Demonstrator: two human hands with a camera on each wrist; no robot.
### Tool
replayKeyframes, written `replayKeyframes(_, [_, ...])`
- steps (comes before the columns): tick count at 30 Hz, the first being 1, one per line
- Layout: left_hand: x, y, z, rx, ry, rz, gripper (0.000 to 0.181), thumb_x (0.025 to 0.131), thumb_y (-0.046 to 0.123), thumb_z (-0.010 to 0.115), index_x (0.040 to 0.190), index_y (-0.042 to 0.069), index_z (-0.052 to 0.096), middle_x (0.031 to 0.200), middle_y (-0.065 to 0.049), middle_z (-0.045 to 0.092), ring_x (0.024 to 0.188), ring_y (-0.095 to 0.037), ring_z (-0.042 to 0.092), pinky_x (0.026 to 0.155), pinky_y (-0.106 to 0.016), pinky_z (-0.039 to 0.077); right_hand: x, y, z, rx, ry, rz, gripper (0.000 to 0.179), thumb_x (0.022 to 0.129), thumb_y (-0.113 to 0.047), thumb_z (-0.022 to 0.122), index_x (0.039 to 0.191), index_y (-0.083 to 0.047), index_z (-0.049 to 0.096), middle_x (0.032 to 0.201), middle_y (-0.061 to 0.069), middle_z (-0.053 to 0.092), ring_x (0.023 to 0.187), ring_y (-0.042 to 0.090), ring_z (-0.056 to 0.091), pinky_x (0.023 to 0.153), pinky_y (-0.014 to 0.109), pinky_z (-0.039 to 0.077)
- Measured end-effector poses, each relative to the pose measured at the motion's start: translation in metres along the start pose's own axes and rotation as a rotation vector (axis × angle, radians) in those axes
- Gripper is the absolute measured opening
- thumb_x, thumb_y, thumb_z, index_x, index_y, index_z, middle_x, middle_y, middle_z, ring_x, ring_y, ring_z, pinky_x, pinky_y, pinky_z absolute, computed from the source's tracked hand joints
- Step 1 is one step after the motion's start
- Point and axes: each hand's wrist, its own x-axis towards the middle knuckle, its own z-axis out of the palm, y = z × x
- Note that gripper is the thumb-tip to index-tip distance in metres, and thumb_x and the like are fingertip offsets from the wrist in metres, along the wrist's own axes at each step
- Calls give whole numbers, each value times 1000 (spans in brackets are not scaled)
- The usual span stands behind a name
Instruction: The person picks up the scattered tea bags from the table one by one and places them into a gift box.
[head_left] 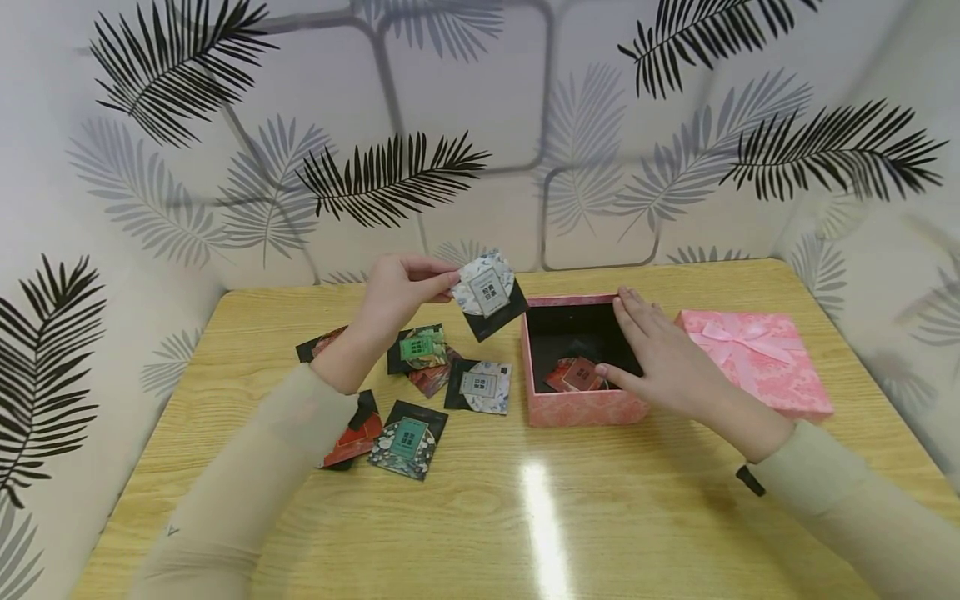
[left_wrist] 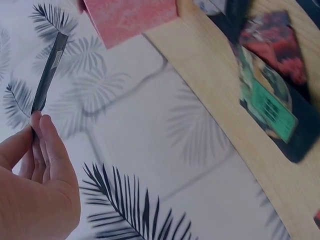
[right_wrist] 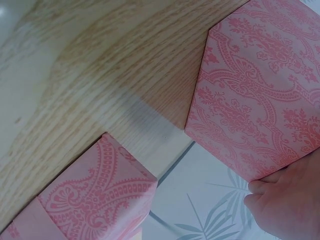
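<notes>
My left hand (head_left: 393,293) pinches a white-and-black tea sachet (head_left: 489,293) at its edge, held in the air by the box's back left corner. In the left wrist view the sachet (left_wrist: 49,70) shows edge-on between thumb and fingers. A pink patterned box (head_left: 588,410) with a black inside stands uncovered. Inside it lies a red sachet (head_left: 576,375). My right hand (head_left: 663,354) rests over the box's right side, fingers stretched along the rim and thumb reaching inward. From the right wrist, the fingertips show at the edge of the pink wall (right_wrist: 260,85).
Left of the box lie several more sachets: a white-and-black one (head_left: 480,386), a dark flowered one (head_left: 407,442), a green one (head_left: 423,346) and a red one (head_left: 358,437). The pink lid (head_left: 795,375) with its ribbon bow sits to the right. A leaf-patterned wall covering (head_left: 480,225) rises behind the table.
</notes>
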Motion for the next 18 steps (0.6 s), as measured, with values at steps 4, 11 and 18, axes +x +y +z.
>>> replayKeyframes(4, [5, 3, 20, -9, -31, 3, 23, 103, 8, 71, 122, -4, 77, 125, -23, 75, 78, -3, 73, 88, -29, 66, 0, 0, 0, -4, 1, 0, 100, 105, -58, 58, 168, 4, 12, 178, 23, 10, 165, 41, 14, 132, 62, 20])
replayKeyframes(11, [10, -1, 53, 17, -93, 26, 19, 100, 8, 75, 115, -2, 80, 115, -21, 79, 90, -30, 78, 83, -29, 66, 1, 0, 1, -1, 0, 3, 99, 105, -57, 59, 168, 4, 13, 178, 23, 10, 165, 41, 13, 132, 62, 19])
replayKeyframes(18, [17, -4, 80, 104, -156, 47, 18, 99, 10, 77, 113, 0, 82, 112, -20, 81, 95, -34, 80, 84, -34, 67, 0, 1, 1, -7, 21, -6, 98, 104, -54, 61, 168, 4, 15, 178, 23, 11, 165, 41, 15, 132, 62, 21])
